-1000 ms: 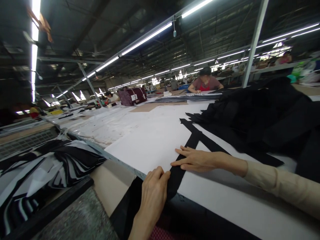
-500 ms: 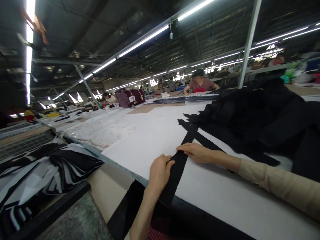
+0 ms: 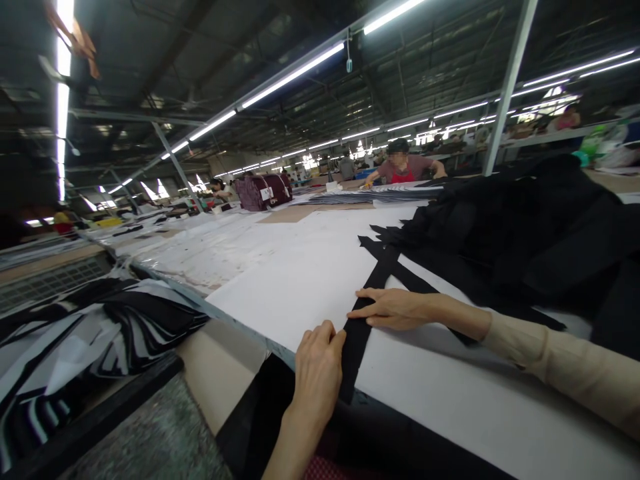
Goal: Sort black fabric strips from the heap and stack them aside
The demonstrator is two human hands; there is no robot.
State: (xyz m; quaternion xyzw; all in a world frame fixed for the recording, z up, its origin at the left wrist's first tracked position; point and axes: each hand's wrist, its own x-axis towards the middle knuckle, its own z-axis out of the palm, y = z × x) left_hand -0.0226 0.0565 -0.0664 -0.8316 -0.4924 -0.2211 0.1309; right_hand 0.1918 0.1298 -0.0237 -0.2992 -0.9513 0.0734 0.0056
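Dark ceiling (image 3: 225,40) (bright tube light (image 3: 293,75)), post (image 3: 509,87)

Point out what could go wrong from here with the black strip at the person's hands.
The black strip could skew or crease if the right hand, lying on it, and the left hand, at its side, press unevenly. It crosses another black strip, so a tug might drag both. It also reaches the table edge, where it might catch.

We find a strip (image 3: 356,340) lying across paper (image 3: 290,280) on the table (image 3: 215,250), down to its near edge. Our left hand (image 3: 320,367) is at the strip's left side; our right hand (image 3: 397,309) rests on it, farther along. Right lies a heap (image 3: 505,233); far, a bundle (image 3: 264,193) left of a person (image 3: 406,167).
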